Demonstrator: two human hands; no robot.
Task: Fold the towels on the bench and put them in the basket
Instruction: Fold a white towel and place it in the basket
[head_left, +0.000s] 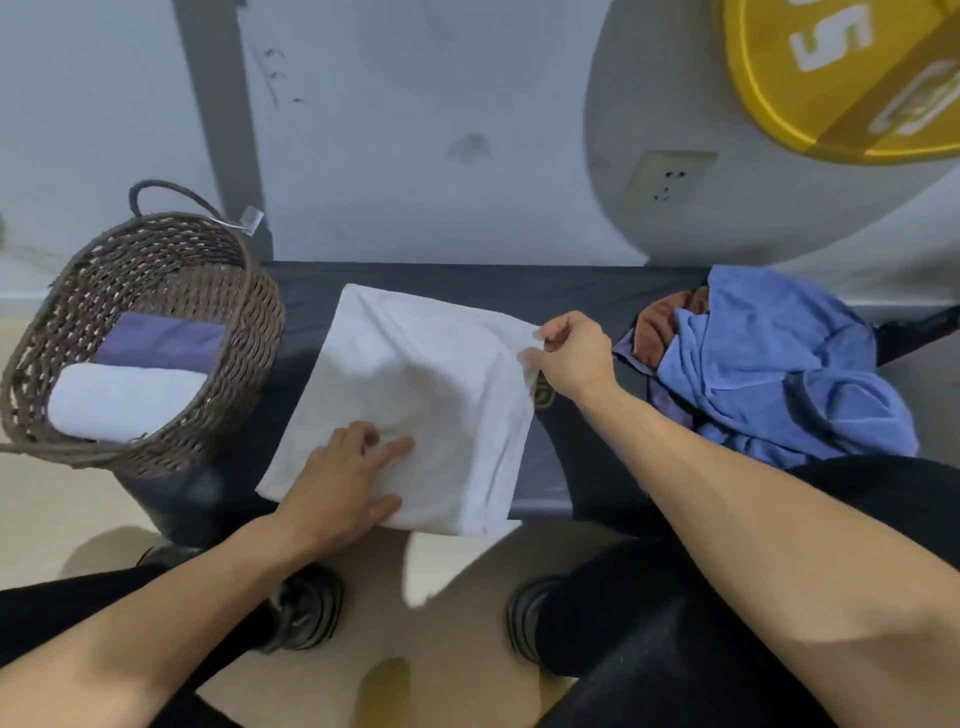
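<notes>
Lying across the dark padded bench (597, 291): a white cloth towel (415, 384), half folded. Pressing on its near edge, left hand (343, 483), fingers spread flat. Pinching its right edge, right hand (571, 353). Sitting at left, a brown woven wicker basket (249, 322) holding a rolled white towel (119, 400). Heaped at right, crumpled blue towels (779, 374).

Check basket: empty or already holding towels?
Not empty. The wicker basket holds a rolled white towel and a folded purple towel behind it.

Soft matt cloth white towel (415, 395), rough woven wicker basket (156, 260), dark smooth bench (571, 291)
</notes>
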